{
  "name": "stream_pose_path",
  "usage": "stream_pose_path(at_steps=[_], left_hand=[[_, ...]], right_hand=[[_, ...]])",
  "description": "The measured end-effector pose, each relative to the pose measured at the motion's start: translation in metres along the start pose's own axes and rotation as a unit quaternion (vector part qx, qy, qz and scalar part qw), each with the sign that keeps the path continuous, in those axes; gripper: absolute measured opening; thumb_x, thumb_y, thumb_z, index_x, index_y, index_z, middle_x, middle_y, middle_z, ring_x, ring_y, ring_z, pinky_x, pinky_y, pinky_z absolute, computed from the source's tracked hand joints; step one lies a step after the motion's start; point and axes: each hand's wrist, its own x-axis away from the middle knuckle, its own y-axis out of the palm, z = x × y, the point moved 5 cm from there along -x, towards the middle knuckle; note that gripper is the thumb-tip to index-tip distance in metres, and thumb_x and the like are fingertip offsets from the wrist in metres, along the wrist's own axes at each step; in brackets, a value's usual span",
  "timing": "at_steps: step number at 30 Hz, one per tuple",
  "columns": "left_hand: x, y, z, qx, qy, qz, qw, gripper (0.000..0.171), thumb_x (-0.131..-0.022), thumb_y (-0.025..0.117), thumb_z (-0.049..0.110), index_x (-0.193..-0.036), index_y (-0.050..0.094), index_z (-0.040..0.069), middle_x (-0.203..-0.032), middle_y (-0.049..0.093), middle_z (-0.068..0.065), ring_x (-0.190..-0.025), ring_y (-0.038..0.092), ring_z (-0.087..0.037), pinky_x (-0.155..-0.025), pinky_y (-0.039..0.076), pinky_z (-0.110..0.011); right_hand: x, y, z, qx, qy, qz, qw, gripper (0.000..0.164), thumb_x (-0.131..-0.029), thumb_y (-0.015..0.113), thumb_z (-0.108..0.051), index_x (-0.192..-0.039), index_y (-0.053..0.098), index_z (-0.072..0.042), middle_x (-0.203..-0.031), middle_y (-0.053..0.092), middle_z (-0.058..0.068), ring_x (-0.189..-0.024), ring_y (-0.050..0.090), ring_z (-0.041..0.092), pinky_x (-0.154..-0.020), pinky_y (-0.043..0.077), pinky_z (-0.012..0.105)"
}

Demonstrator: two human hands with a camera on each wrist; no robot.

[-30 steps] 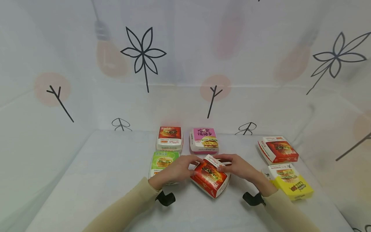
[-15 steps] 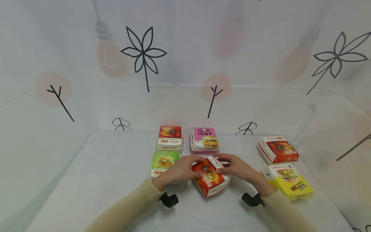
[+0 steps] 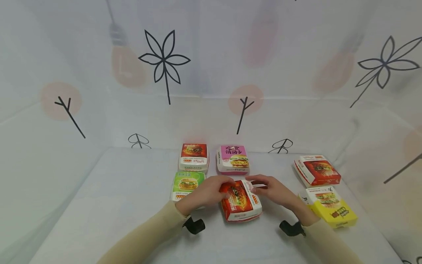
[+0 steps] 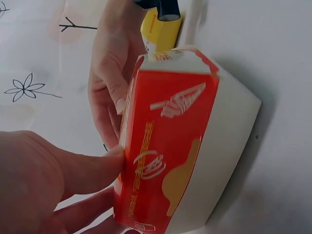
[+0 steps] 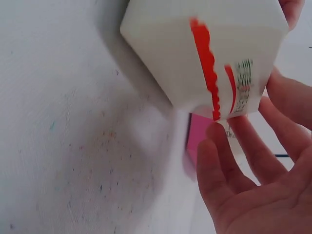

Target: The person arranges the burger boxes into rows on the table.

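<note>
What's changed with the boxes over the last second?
The left hand keeps hold of the central red box, which has turned clockwise seen from above; its white band now faces right. The right hand stays at its far right corner. The green box, pink box and yellow box haven't moved.

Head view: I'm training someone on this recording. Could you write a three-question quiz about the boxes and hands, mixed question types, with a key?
1. True or false: the green box lies to the right of the pink box.
2. Which box does the left hand grip?
A. pink box
B. middle red box
C. green box
3. Fill in: the rightmost red box lies just beyond the ____ box, as the wearer sees it.

Key:
1. False.
2. B.
3. Yellow: the yellow box lies on the near side.
</note>
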Motion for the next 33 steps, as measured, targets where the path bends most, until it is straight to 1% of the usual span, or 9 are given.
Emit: stream_pose_path(at_steps=[2, 5, 11, 17, 21, 26, 29, 33], left_hand=[[0.0, -0.001, 0.002, -0.007, -0.001, 0.01, 0.9999, 0.037, -0.092, 0.073, 0.019, -0.128, 0.065, 0.023, -0.129, 0.06, 0.005, -0.116, 0.052, -0.017, -0.101, 0.046, -0.041], [-0.001, -0.003, 0.004, -0.013, -0.005, 0.028, 0.9995, 0.033, -0.092, 0.072, 0.018, -0.125, 0.066, 0.022, -0.126, 0.06, 0.005, -0.115, 0.053, -0.017, -0.1, 0.047, -0.041], [-0.003, -0.006, 0.003, -0.012, -0.009, 0.058, 0.9982, 0.032, -0.092, 0.073, 0.019, -0.122, 0.066, 0.022, -0.128, 0.06, 0.003, -0.116, 0.055, -0.019, -0.096, 0.049, -0.041], [-0.005, -0.007, 0.001, 0.006, 0.002, 0.069, 0.9976, 0.031, -0.091, 0.073, 0.016, -0.122, 0.065, 0.018, -0.119, 0.06, 0.003, -0.108, 0.059, -0.018, -0.087, 0.053, -0.033], [-0.004, -0.008, 0.001, 0.019, 0.0, 0.062, 0.9979, 0.032, -0.091, 0.074, 0.018, -0.121, 0.065, 0.018, -0.115, 0.061, 0.004, -0.105, 0.06, -0.017, -0.085, 0.053, -0.03], [-0.002, -0.008, 0.002, 0.026, -0.011, 0.033, 0.9991, 0.047, -0.084, 0.082, 0.029, -0.126, 0.063, 0.021, -0.119, 0.061, 0.005, -0.111, 0.057, -0.02, -0.089, 0.051, -0.035], [-0.001, -0.007, 0.003, 0.023, -0.012, 0.009, 0.9996, 0.058, -0.079, 0.085, 0.032, -0.131, 0.061, 0.023, -0.125, 0.059, 0.005, -0.118, 0.053, -0.021, -0.094, 0.049, -0.041], [-0.001, -0.006, 0.005, 0.005, -0.005, -0.018, 0.9998, 0.07, -0.075, 0.089, 0.034, -0.137, 0.058, 0.025, -0.139, 0.053, 0.003, -0.13, 0.045, -0.021, -0.104, 0.043, -0.046]], right_hand=[[0.001, -0.002, 0.003, -0.004, 0.007, 0.001, 1.0, 0.047, -0.095, 0.069, -0.024, -0.139, 0.057, -0.013, -0.141, 0.053, 0.011, -0.13, 0.048, 0.037, -0.102, 0.045, 0.052], [0.003, -0.002, 0.005, -0.009, 0.009, -0.007, 1.0, 0.052, -0.092, 0.072, -0.026, -0.14, 0.056, -0.012, -0.143, 0.051, 0.012, -0.131, 0.046, 0.039, -0.102, 0.045, 0.052], [0.01, 0.002, 0.006, -0.024, 0.0, -0.037, 0.999, 0.057, -0.093, 0.07, -0.026, -0.144, 0.051, -0.009, -0.147, 0.047, 0.017, -0.134, 0.042, 0.043, -0.102, 0.045, 0.054], [0.013, 0.008, 0.008, -0.029, 0.003, -0.024, 0.999, 0.057, -0.094, 0.07, -0.028, -0.144, 0.051, -0.009, -0.145, 0.049, 0.017, -0.128, 0.049, 0.04, -0.1, 0.047, 0.05], [0.015, 0.01, 0.008, -0.027, 0.009, -0.01, 1.0, 0.055, -0.093, 0.071, -0.028, -0.142, 0.054, -0.009, -0.143, 0.052, 0.017, -0.124, 0.052, 0.037, -0.098, 0.049, 0.049], [0.018, 0.011, 0.008, -0.034, 0.024, 0.004, 0.999, 0.054, -0.091, 0.074, -0.028, -0.139, 0.057, -0.01, -0.141, 0.053, 0.017, -0.122, 0.053, 0.036, -0.096, 0.051, 0.048], [0.02, 0.011, 0.008, -0.041, 0.034, 0.013, 0.998, 0.055, -0.089, 0.076, -0.03, -0.137, 0.058, -0.01, -0.139, 0.054, 0.016, -0.12, 0.054, 0.034, -0.093, 0.052, 0.046], [0.022, 0.011, 0.009, -0.045, 0.039, 0.022, 0.998, 0.055, -0.088, 0.077, -0.032, -0.135, 0.059, -0.01, -0.137, 0.055, 0.015, -0.118, 0.055, 0.032, -0.092, 0.053, 0.044]])
